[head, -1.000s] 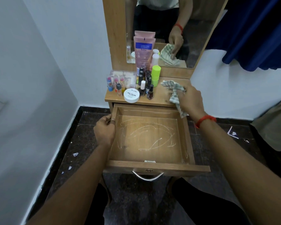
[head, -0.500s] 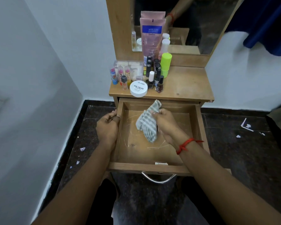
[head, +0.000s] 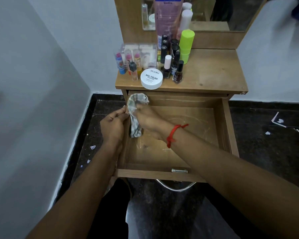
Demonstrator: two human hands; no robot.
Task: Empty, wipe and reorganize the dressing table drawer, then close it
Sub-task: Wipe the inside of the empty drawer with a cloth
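The wooden drawer [head: 228,128] of the dressing table stands pulled out, with nothing in it but white smear marks on its floor. My right hand [head: 148,119], a red thread round its wrist, presses a grey checked cloth [head: 135,111] into the drawer's far left corner. My left hand [head: 113,126] grips the drawer's left wall, just beside the cloth. On the tabletop [head: 212,75] above stand several cosmetics: a white nail polish remover tub [head: 151,78], nail polish bottles [head: 178,73], a green stick [head: 186,46], a pink tube [head: 166,18] and small lip balms [head: 126,63].
A mirror [head: 214,12] rises behind the tabletop. A metal handle [head: 175,186] hangs under the drawer's front. A white wall stands close on the left. The dark floor [head: 266,138] carries paper scraps on both sides. My legs are under the drawer front.
My right hand brought the cloth from the tabletop down into the drawer, then slid it left into the far left corner. My left hand stayed on the left wall.
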